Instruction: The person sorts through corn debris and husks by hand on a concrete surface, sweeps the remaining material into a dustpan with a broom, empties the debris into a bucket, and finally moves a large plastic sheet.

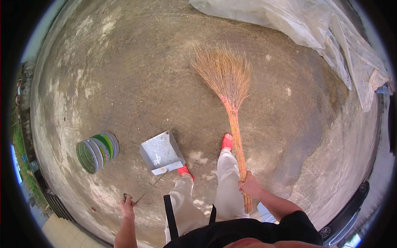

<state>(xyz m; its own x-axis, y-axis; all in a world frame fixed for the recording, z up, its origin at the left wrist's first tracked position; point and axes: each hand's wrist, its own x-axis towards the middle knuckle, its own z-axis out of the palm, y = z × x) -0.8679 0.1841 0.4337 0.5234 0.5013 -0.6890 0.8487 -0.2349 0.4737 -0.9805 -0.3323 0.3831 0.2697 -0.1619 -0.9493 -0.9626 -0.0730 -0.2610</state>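
Observation:
My right hand [250, 185] is closed round the lower end of a long twig broom [235, 128], bound with red ties. Its fan of bristles spreads on the concrete ahead of me. Out to the left, my left hand [128, 206] grips the looped end of a thin metal handle. That handle runs to a metal dustpan [161, 152], whose grey pan lies beside my left foot. No debris that I can make out sits in the pan apart from pale marks on its surface.
A grey and green bucket [97, 151] lies on its side left of the dustpan. Crumpled clear plastic sheeting [306, 31] covers the far right of the stained concrete floor [136, 74]. A dark car [347, 217] stands at the lower right edge.

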